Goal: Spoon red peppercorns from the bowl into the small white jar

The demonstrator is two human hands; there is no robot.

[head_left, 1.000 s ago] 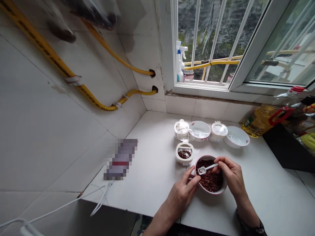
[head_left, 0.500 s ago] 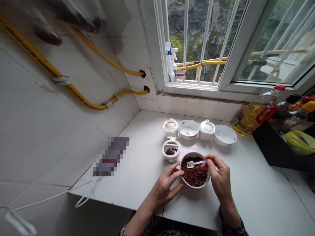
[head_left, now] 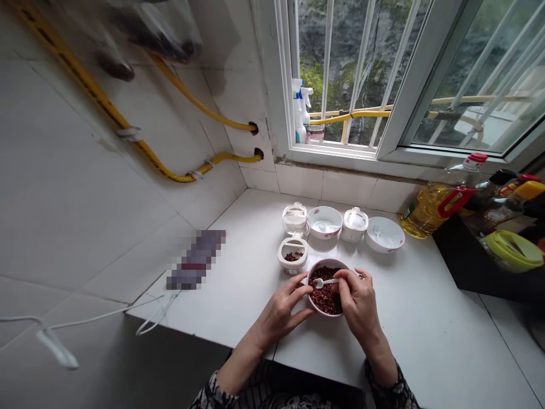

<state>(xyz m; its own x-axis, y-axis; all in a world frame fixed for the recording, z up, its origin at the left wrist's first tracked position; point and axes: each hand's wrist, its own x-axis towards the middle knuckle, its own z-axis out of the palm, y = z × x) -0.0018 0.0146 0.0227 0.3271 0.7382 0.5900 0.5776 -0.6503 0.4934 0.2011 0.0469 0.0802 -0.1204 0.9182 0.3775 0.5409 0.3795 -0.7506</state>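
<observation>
A white bowl with a pink rim (head_left: 327, 315) stands on the counter before me, filled with dark red peppercorns (head_left: 328, 301). My left hand (head_left: 283, 311) steadies the bowl from its left side, thumb and fingers against the rim. Pinched in my right hand (head_left: 358, 304) is a small white spoon (head_left: 327, 281). Its scoop lies low over the peppercorns, pointing left; I cannot tell whether it carries any. Just behind the bowl sits a seasoning jar (head_left: 293, 262) with its lid up and some peppercorns inside.
Behind stand a second seasoning jar (head_left: 295, 220), a white bowl (head_left: 325, 222), a third jar (head_left: 355, 225) and another bowl (head_left: 385, 234) with a small spoon. An oil bottle (head_left: 430, 207) and a black rack (head_left: 468, 261) of bottles flank the right. A blurred-out object (head_left: 196, 260) lies left.
My right hand has moved left and the spoon's scoop has shifted left and slightly up over the peppercorns. My left hand stays at the bowl. The camera view has shifted slightly.
</observation>
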